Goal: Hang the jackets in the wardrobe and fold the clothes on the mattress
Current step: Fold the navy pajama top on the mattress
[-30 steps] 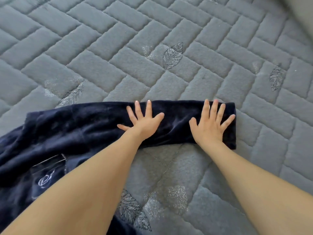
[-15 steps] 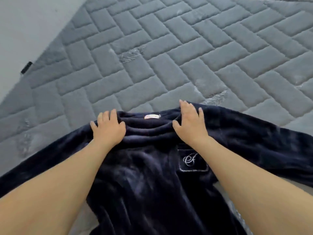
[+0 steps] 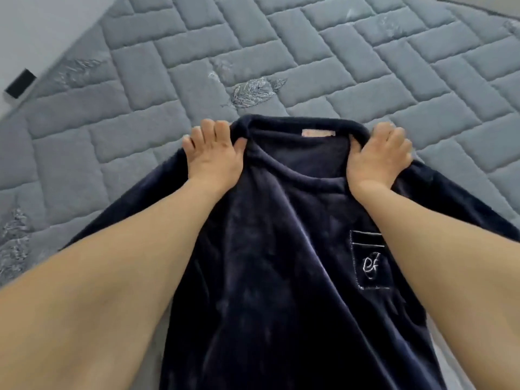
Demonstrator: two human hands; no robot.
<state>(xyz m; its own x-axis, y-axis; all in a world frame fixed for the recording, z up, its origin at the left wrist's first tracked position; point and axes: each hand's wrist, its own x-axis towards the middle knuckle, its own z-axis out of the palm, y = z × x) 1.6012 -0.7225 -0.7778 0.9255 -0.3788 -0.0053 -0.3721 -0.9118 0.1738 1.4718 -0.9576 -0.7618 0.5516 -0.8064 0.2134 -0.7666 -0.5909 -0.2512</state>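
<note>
Grey quilted mattress (image 3: 365, 68) fills my view, a pale wall (image 3: 36, 21) at the upper left corner. On it lies the navy top (image 3: 281, 263), front up, collar away from me. My left hand (image 3: 215, 157) grips the left shoulder by the collar, fingers curled over the edge, thumb on the neckline. My right hand (image 3: 378, 156) grips the right shoulder likewise. A chest pocket (image 3: 370, 260) shows stitched letters.

Left hand (image 3: 215, 156), right hand (image 3: 378, 156) gripping
</note>
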